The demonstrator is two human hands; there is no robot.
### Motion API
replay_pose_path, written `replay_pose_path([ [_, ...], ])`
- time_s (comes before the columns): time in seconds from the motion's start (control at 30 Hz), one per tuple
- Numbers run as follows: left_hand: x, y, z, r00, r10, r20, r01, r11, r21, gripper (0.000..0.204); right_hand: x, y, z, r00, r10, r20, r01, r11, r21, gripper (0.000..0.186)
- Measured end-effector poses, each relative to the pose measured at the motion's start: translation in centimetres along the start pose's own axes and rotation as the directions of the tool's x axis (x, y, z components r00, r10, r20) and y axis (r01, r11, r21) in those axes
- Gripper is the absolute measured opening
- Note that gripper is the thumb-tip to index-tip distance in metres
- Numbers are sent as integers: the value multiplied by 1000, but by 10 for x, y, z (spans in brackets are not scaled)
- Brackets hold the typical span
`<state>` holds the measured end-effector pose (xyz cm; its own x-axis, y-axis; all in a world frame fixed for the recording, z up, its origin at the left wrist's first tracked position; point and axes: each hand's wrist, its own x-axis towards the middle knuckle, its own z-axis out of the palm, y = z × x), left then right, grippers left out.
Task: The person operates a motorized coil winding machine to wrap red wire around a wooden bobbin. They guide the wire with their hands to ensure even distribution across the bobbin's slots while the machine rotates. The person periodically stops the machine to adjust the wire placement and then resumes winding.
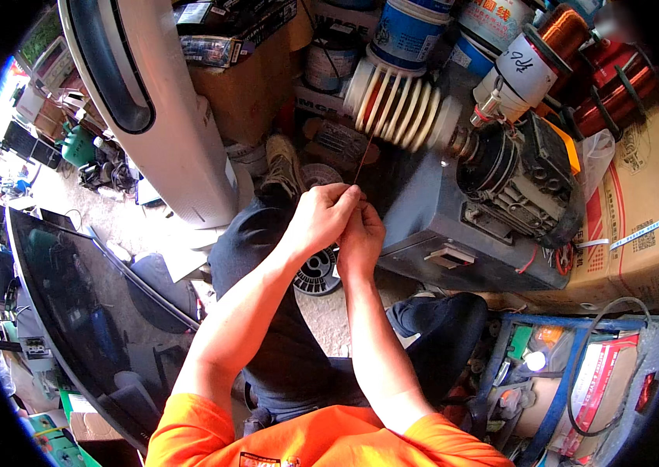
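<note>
My left hand (318, 215) and my right hand (363, 238) meet in front of me, fingertips together. Both are closed in a pinch where a thin copper wire (363, 161) runs into them; the tips partly cover each other. From my fingers the wire rises to a white, ribbed winding former (399, 107). That former is fixed on the shaft of a dark electric motor (522, 183), which is mounted on a grey metal housing (430, 206).
Wire spools (567, 35) and paint-type buckets (411, 35) stand behind the former. At the left are a white upright appliance (158, 117) and a dark glass panel (96, 288). A blue crate (571, 350) of small parts and a large carton (633, 202) sit at the right.
</note>
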<state>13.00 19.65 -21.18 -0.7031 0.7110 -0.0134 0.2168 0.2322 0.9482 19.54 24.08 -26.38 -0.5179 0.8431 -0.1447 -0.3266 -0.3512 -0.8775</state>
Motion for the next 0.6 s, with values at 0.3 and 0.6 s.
replay_pose_path([
  [0.3,0,2,0,1000,-9,21,8,999,32,34,1,1,-5,999,13,33,-14,1000,12,25],
  [0.6,1,-3,0,1000,4,17,-4,1000,6,36,0,1,-3,999,42,33,-43,999,16,26],
])
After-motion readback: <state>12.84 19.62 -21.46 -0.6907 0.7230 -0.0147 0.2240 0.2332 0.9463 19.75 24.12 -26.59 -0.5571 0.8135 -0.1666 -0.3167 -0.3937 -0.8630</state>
